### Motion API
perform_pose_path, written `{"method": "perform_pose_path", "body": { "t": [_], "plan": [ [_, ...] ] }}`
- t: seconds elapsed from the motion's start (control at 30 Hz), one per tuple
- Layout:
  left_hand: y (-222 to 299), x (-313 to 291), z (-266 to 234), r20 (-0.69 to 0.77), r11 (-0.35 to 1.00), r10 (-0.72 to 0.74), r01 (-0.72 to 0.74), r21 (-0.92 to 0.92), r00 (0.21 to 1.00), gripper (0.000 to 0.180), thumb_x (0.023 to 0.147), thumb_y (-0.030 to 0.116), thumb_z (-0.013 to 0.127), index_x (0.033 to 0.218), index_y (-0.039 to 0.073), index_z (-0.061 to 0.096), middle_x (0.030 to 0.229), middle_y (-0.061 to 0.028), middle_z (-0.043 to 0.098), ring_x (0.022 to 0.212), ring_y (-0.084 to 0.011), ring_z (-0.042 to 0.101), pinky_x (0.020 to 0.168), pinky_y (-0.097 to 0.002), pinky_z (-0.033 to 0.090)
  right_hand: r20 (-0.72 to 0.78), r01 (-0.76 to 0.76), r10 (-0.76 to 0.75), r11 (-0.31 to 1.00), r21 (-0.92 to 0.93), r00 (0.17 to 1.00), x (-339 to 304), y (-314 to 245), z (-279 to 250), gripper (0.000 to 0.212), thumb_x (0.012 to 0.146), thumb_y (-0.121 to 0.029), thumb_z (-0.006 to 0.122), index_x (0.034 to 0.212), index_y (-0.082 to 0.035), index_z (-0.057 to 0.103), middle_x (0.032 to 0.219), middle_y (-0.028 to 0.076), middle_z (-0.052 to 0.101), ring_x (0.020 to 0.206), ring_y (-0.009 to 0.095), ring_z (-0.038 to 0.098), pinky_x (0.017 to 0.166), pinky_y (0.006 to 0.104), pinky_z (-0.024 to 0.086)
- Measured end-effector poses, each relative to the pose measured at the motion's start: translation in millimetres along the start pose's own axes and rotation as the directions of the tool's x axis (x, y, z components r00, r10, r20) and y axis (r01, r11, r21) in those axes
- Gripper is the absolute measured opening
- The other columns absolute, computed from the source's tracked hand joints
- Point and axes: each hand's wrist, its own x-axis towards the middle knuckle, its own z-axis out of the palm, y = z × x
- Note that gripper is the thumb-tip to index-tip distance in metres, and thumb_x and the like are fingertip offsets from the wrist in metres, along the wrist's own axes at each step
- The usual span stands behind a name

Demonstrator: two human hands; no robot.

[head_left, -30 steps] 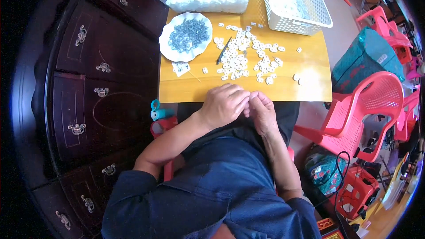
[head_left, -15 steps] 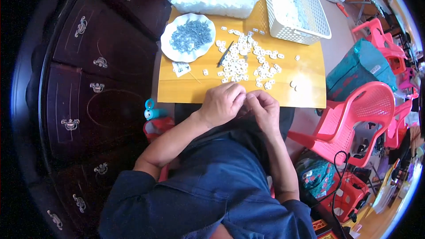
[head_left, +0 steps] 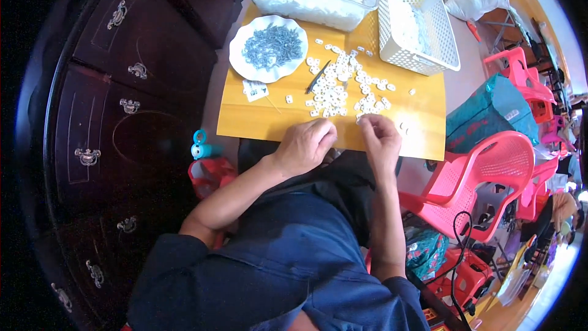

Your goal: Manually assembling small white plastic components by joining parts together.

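My left hand [head_left: 306, 144] is closed over the near edge of the table, thumb against curled fingers; what it holds, if anything, is hidden. To its right my right hand [head_left: 382, 142] pinches with thumb and forefinger at a small white two-holed piece [head_left: 359, 119], at the near side of the loose heap. More such white pieces [head_left: 331, 95] lie scattered beyond both hands. Among them rests a slim black pointed tool [head_left: 318, 78], seemingly tweezers. A scalloped white plate [head_left: 237, 63] full of small dark grey slender parts stands at the left.
The yellow wooden table [head_left: 245, 119] carries a clear bin [head_left: 318, 14] and a white perforated basket [head_left: 422, 61], both with white pieces. A printed card [head_left: 255, 91] and a thin stick [head_left: 272, 104] lie near the plate. Dark drawers [head_left: 153, 116] flank the left, a red chair [head_left: 484, 178] the right.
My hands have parted. The right one has moved right and up to the white pieces, while the left stays almost in place. The view has shifted slightly.
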Motion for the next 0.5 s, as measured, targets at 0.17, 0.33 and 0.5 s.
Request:
{"method": "perform_pose_path", "body": {
  "t": [0.17,0.33,0.5],
  "plan": [
    [0,-11,4,0.056,0.999,-0.041,0.042,-0.002,0.998,0.008,0.094,0.011,0.063,0.093,0.004,0.059,0.085,-0.0161,0.067,0.079,-0.0368,0.067,0.069,-0.0442,0.052,-0.043,0.192,-0.241,0.857,-0.478,0.969,40,7,-17,0.011,0.085,-0.010,0.074,0.094,-0.003,0.074,0.083,0.012,0.068,0.065,0.020,0.066,0.062,0.0312,0.053],
    [-7,-20,10,0.058,0.999,-0.035,0.035,0.001,0.998,0.009,0.093,0.012,0.066,0.095,0.004,0.062,0.087,-0.0150,0.069,0.081,-0.0364,0.068,0.070,-0.0431,0.053,-0.023,0.247,-0.311,0.796,-0.552,0.950,43,16,-12,0.010,0.086,-0.009,0.073,0.094,-0.003,0.075,0.082,0.013,0.068,0.066,0.023,0.068,0.063,0.0330,0.054],
    [-7,-22,6,0.057,0.999,-0.031,0.030,0.018,0.998,0.009,0.093,0.012,0.066,0.095,0.004,0.062,0.088,-0.0148,0.069,0.081,-0.0361,0.068,0.071,-0.0427,0.053,-0.073,0.181,-0.244,0.861,-0.476,0.967,38,12,-13,0.011,0.087,-0.008,0.072,0.096,-0.002,0.074,0.085,0.014,0.069,0.067,0.024,0.067,0.065,0.0339,0.054]
  ]
}}
